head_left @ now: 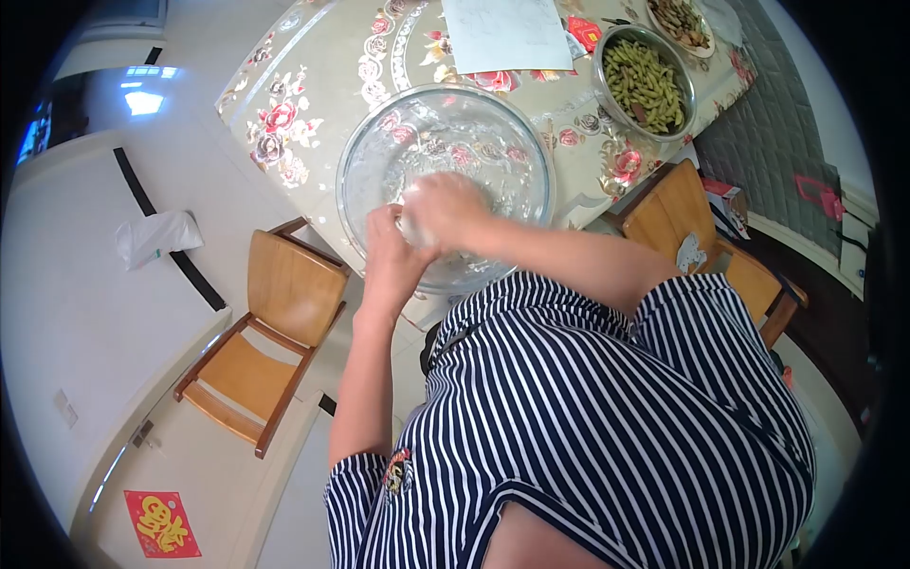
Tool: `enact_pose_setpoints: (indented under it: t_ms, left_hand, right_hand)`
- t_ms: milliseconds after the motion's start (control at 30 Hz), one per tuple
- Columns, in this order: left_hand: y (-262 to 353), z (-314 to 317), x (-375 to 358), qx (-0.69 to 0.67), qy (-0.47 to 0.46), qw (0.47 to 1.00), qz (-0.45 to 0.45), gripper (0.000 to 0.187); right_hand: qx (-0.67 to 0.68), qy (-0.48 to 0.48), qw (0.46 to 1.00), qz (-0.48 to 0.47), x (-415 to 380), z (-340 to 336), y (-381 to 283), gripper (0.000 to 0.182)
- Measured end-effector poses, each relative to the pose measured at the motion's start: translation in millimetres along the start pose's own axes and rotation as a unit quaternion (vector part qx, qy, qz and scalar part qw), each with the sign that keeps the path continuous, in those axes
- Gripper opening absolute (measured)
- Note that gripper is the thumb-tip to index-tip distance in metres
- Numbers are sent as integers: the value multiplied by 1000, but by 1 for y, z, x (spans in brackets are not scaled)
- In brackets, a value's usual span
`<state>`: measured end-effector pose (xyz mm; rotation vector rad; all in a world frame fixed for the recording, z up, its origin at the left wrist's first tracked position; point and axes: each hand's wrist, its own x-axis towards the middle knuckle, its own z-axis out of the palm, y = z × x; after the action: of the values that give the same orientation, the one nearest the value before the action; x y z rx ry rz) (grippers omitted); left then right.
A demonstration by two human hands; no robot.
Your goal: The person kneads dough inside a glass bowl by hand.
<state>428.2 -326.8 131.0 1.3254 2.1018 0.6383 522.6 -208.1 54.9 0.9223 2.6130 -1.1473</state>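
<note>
Our main worry is the pale lump (pixel 409 226) slipping: it looks soft and perhaps sticky, so an uneven squeeze could tear it or push a piece out between our fingers, down into the bowl (pixel 379 133). The bowl is another risk, since it sits at the near corner of the worktop (pixel 322 85), so a hard push or a forearm catching its rim could nudge it toward the edge; we can't see how much of its base is supported. Wet-looking smears inside would make a dropped bit cling. As for the grip, our left hand (pixel 391 251) has its fingers curled on the lump from the left side, while our right hand (pixel 453 209) is over its right side, too blurred for us to tell whether it is grasping or just pressing. The lump lies between the two, partly hidden by our fingers, above the left part of the bowl.
</note>
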Motion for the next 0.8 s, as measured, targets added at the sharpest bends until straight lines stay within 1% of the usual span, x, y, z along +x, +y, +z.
enact_pose_setpoints:
  t_ms: [33,67,100,133,167,200,233,267,300,367,400,433,467,500,567,633,700,733,767,800]
  left_hand:
    - [-5,-2,0,25,9,999,-35,85]
    - [-15,7,1,23,6,999,-37,85]
    - [-32,26,5,55,12,998,28,84]
    - [-37,35,14,87,17,992,95,82]
    - [-43,43,21,64,24,993,92,70]
    - [-45,48,31,58,19,994,92,70]
    - [-47,54,40,63,24,996,52,70]
    - [-49,59,50,69,30,997,12,70]
    - [-50,61,62,65,25,998,11,70]
    - [-52,65,83,131,12,990,-54,47]
    - [-53,66,93,128,5,990,-55,47]
    - [-54,68,99,150,18,987,-58,37]
    - [-56,69,103,173,30,983,-62,26]
    - [-56,69,105,172,23,983,-66,26]
    - [-53,67,113,148,62,985,-65,23]
    - [-50,66,116,136,65,986,-78,23]
    - [-48,62,119,128,68,986,-89,23]
    - [-49,60,120,124,48,987,-90,25]
    - [-47,57,116,122,26,988,-89,27]
    - [-49,57,112,125,34,988,-83,27]
  right_hand:
    - [0,0,1000,2,-12,8,-6,54]
    - [-57,133,988,-49,-27,14,-13,47]
    - [-113,261,953,-100,-33,16,-15,41]
    - [-114,259,954,-99,-27,16,-11,41]
    - [-117,269,951,-96,-20,14,-5,37]
    - [-122,277,949,-92,-13,13,1,33]
    - [-125,270,951,-86,-6,14,8,33]
    - [-91,263,957,-77,6,15,14,28]
    - [-56,258,962,-67,18,14,21,24]
    - [-73,266,958,-72,37,13,35,21]
    - [-89,278,953,-83,46,12,42,18]
    - [-88,272,955,-79,55,6,45,18]
    - [-91,266,956,-84,62,1,47,14]
    - [-92,261,957,-88,67,-3,48,10]
    - [-81,267,956,-92,75,-2,51,11]
    - [-74,280,951,-105,82,-5,51,12]
    - [-55,246,967,-41,83,-6,46,20]
    - [-55,248,966,-43,83,-7,45,20]
    - [-45,208,977,-10,83,-9,43,28]
    - [-37,173,984,19,84,-15,39,37]
